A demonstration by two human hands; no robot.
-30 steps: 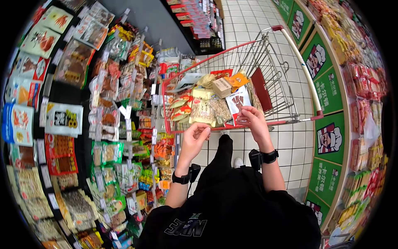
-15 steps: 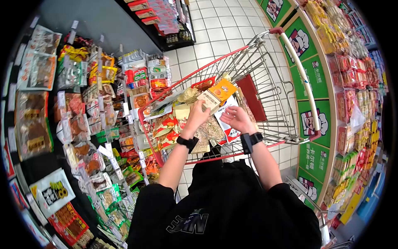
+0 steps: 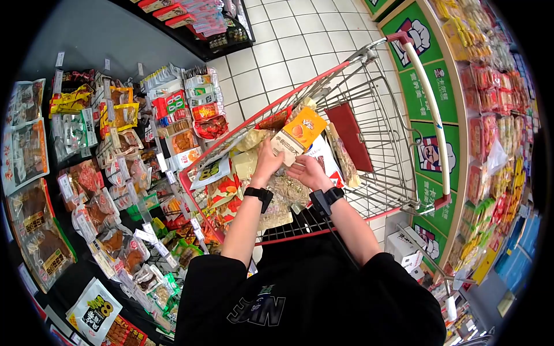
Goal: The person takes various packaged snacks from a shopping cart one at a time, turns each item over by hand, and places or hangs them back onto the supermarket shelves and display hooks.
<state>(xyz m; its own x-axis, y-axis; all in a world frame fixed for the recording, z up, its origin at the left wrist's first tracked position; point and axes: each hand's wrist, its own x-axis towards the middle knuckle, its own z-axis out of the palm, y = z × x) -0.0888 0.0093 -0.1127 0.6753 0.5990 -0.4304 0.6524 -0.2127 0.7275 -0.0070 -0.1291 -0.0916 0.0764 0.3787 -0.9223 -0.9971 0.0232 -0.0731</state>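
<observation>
Head view: orange-and-cream packet (image 3: 304, 130) held over bagged goods (image 3: 283, 202) in shopping cart (image 3: 350, 138), pinched by left hand (image 3: 269, 160); right hand (image 3: 309, 174) loosely cupped near lower corner, contact cannot be told; packet-handling step judged in hand, two-handed support called for; left fingertips hidden behind packet; shelved vacuum packs (image 3: 26, 147) cut off by lens edge

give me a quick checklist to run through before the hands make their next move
1. Left hand on the beige box: ok, thumb lies across its face.
2. Right hand touching the box: cannot tell, its fingertips are right by the lower edge.
3. Underside of the box seen: cannot tell, it is hidden.
4. Orange face beside the beige one uncovered: ok, no hand over it.
5. A hand on the cart handle: not ok, neither is there.
</observation>
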